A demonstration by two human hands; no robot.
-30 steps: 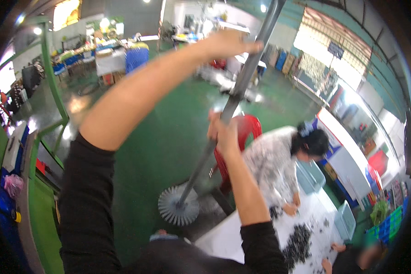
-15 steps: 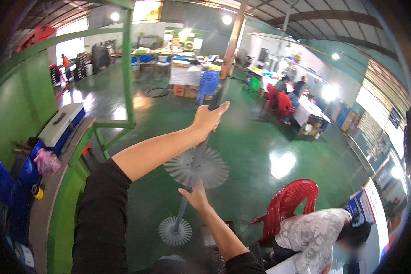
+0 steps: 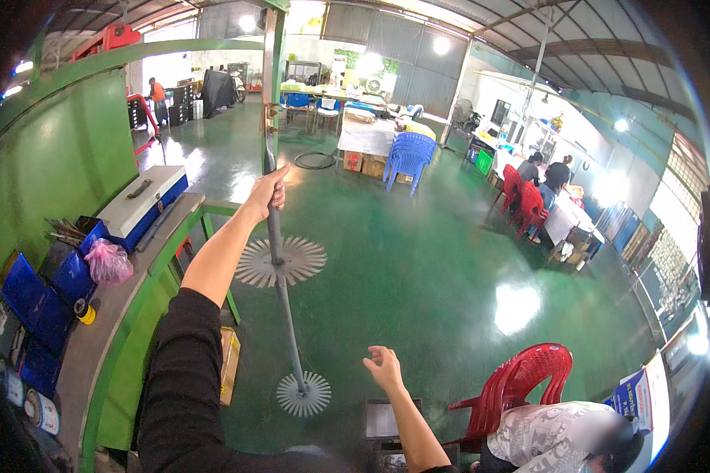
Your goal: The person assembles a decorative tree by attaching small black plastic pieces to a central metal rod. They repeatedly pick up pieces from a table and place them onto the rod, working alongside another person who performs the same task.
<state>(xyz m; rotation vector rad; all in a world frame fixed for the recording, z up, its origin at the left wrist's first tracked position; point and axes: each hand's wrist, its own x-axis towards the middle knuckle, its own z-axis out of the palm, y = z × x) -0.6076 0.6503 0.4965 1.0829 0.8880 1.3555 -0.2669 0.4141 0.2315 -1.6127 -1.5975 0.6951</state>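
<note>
Fingers of my left hand (image 3: pixel 268 195) are wrapped around the upper part of a grey metal pole (image 3: pixel 289 319), which stands slightly tilted in front of me. Below that hand, a wide slotted disc (image 3: pixel 301 258) with fin-like blades surrounds the pole. A smaller slotted disc (image 3: pixel 306 392) sits at the pole's lower end, by the floor. My right hand (image 3: pixel 384 368) is to the right of the pole, apart from it, fingers loosely spread and holding nothing.
On the left, a green-framed bench (image 3: pixel 126 296) carries a toolbox (image 3: pixel 146 201), blue trays (image 3: pixel 35 303) and a pink bag (image 3: pixel 109 264). Red chairs (image 3: pixel 521 382) and a seated person (image 3: pixel 548 437) are close on the right. Stacked blue chairs (image 3: pixel 409 158) stand farther off.
My right hand has let go of the pole and moved right and slightly down. The pole, still in my left hand, appears farther left, and the view has turned right.
</note>
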